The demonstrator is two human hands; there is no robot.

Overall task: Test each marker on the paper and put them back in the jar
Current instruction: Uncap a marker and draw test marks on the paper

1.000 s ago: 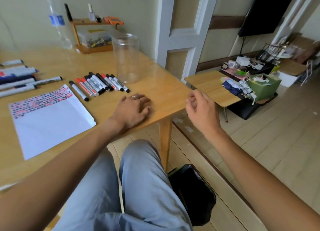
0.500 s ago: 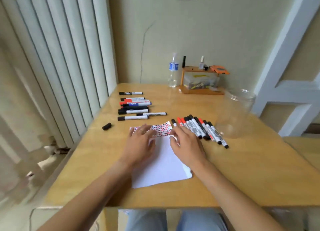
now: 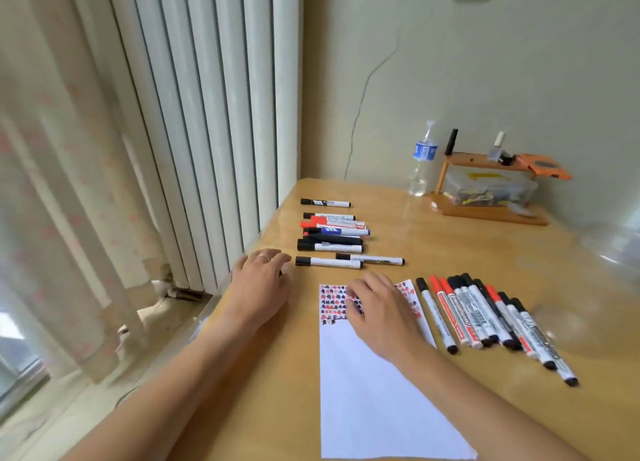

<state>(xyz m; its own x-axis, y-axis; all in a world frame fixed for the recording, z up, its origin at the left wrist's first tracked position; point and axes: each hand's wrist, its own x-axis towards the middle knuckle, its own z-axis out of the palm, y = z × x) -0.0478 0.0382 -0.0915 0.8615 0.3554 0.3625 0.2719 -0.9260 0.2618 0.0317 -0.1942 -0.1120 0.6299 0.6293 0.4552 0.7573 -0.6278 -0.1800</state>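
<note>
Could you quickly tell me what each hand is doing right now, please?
Left hand: open, holding nothing, over the table edge.
Right hand: open, resting flat on the paper.

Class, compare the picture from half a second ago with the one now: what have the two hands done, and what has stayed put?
The left hand left the white paper sheet and slid left to where the small black cap lay, now covering that spot. The right hand shifted left onto the paper's scribbled top edge. Neither visibly grips anything. Both groups of markers, stacked and fanned, kept their places.
</note>
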